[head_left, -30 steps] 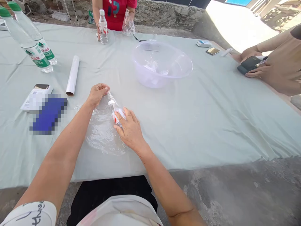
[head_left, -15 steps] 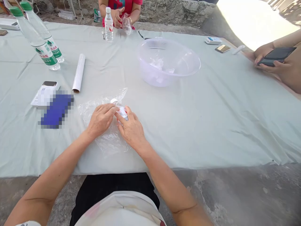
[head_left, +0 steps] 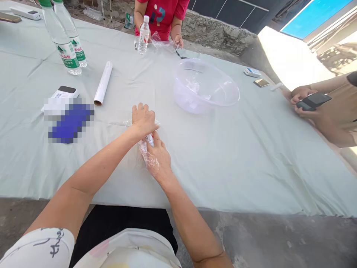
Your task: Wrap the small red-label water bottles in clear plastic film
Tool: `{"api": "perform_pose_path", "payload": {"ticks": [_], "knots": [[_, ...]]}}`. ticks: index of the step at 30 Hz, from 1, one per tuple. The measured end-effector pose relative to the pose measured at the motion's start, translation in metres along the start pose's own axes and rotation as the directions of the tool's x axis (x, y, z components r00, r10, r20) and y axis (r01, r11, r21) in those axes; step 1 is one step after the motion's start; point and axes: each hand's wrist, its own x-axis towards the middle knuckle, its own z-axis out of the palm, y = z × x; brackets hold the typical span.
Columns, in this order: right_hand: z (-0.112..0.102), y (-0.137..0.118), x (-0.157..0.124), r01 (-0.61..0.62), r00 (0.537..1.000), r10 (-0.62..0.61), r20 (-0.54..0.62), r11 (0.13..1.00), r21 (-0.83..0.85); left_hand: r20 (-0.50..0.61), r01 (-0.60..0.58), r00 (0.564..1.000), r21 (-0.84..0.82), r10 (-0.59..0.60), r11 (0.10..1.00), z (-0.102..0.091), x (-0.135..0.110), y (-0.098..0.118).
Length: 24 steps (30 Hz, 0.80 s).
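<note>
A small clear bottle with a red-and-white label (head_left: 149,139) lies on the pale green tablecloth (head_left: 251,156), wrapped in clear plastic film (head_left: 145,153). My left hand (head_left: 142,120) lies over the bottle's top end with fingers pressed down flat on the film. My right hand (head_left: 157,160) grips the bottle's lower part, and the film drapes over its fingers. Most of the bottle is hidden under both hands.
A clear plastic basin (head_left: 205,86) stands beyond my hands. A film roll (head_left: 103,83), two tall green-capped bottles (head_left: 64,41), and a blurred blue item (head_left: 69,123) are at left. A person in red (head_left: 161,15) handles film by another bottle (head_left: 144,35); another holds a phone (head_left: 314,100).
The spread film has been gathered round the bottle. My left hand moved from the film's far corner onto the bottle's top; my right hand stayed on the bottle. The view tilted up.
</note>
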Motion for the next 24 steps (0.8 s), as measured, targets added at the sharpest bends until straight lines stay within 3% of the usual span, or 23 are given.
{"api": "perform_pose_path", "payload": {"ticks": [3,7,10,13,14,15,17,19,20,22,24], "knots": [[0.001,0.003,-0.001,-0.007,1.000,0.007,0.018,1.000,0.017,0.024,0.024,0.999,-0.035,-0.023,0.999,0.011,0.006,0.001],[0.002,0.005,-0.002,0.012,1.000,-0.012,0.006,0.999,0.031,-0.207,0.069,0.970,-0.255,-0.124,0.965,-0.003,-0.005,-0.030],[-0.001,0.005,-0.002,-0.010,1.000,0.009,0.015,0.997,0.075,-0.335,0.169,0.870,-0.488,-0.363,0.856,-0.029,-0.008,-0.066],[-0.005,0.009,-0.001,-0.061,0.997,0.053,0.054,0.986,0.155,-0.334,0.267,0.704,-0.693,-0.627,0.669,-0.052,-0.019,-0.090],[-0.006,0.010,0.000,-0.078,0.995,0.066,0.068,0.981,0.180,-0.292,0.311,0.682,-0.715,-0.671,0.627,-0.057,-0.026,-0.091],[-0.006,0.012,0.000,-0.095,0.994,0.081,0.078,0.975,0.198,-0.205,0.377,0.695,-0.712,-0.689,0.592,-0.060,-0.034,-0.090],[-0.007,0.015,0.000,-0.123,0.991,0.108,0.080,0.968,0.217,0.137,0.572,0.747,-0.631,-0.650,0.524,-0.061,-0.052,-0.077],[-0.006,0.016,0.000,-0.132,0.991,0.121,0.062,0.967,0.219,0.492,0.717,0.697,-0.495,-0.522,0.490,-0.055,-0.067,-0.058],[-0.006,0.015,0.000,-0.134,0.991,0.126,0.051,0.967,0.216,0.598,0.747,0.660,-0.454,-0.455,0.485,-0.051,-0.071,-0.048],[-0.005,0.015,-0.001,-0.134,0.991,0.128,0.040,0.969,0.208,0.681,0.751,0.638,-0.447,-0.359,0.487,-0.043,-0.073,-0.031],[-0.005,0.014,-0.002,-0.140,0.990,0.134,0.041,0.969,0.203,0.650,0.722,0.677,-0.495,-0.345,0.483,-0.037,-0.068,-0.021]]}}
